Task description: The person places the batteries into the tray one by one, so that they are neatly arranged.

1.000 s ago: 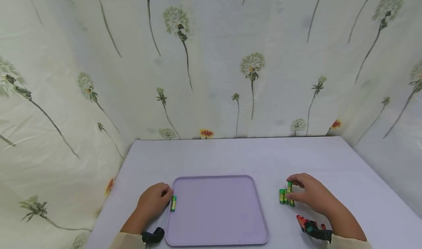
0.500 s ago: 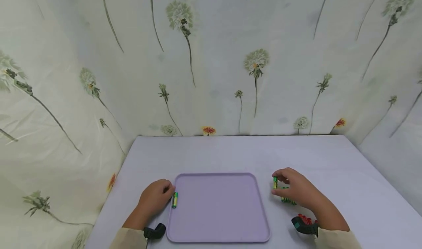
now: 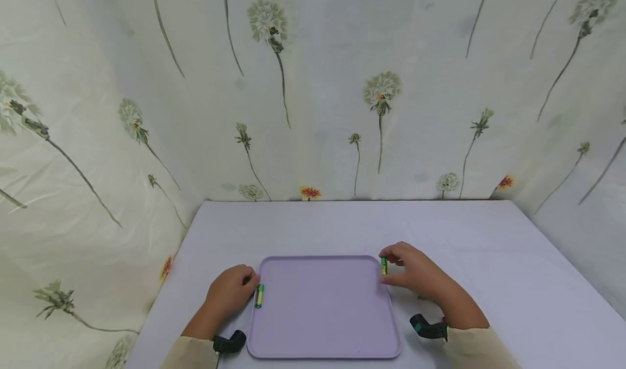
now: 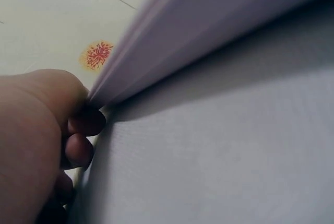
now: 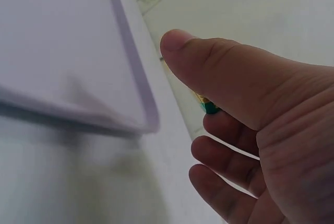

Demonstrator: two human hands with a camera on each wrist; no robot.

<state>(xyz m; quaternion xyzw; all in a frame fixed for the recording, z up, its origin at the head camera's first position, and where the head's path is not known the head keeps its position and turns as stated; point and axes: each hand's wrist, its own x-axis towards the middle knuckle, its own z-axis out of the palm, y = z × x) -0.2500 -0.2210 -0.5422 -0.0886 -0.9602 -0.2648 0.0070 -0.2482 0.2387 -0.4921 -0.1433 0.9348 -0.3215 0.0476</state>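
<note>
White flower-patterned cloth (image 3: 318, 102), hanging behind; pale table (image 3: 313, 227), before it; lilac tray (image 3: 323, 309), set on the table; left hand (image 3: 231, 292), fingers curled at the tray's left rim, whether gripping or merely resting cannot be told; right hand (image 3: 414, 269), pinching one item between thumb and fingertips; held green battery (image 3: 383, 267), that item, beside the tray's far right corner; second green battery (image 3: 259, 296), lying along the tray's left edge; risks, by judgement: a loosened pinch could drop the held battery, whose round body may roll; a knuckle bumping the rim could jolt the second.
</note>
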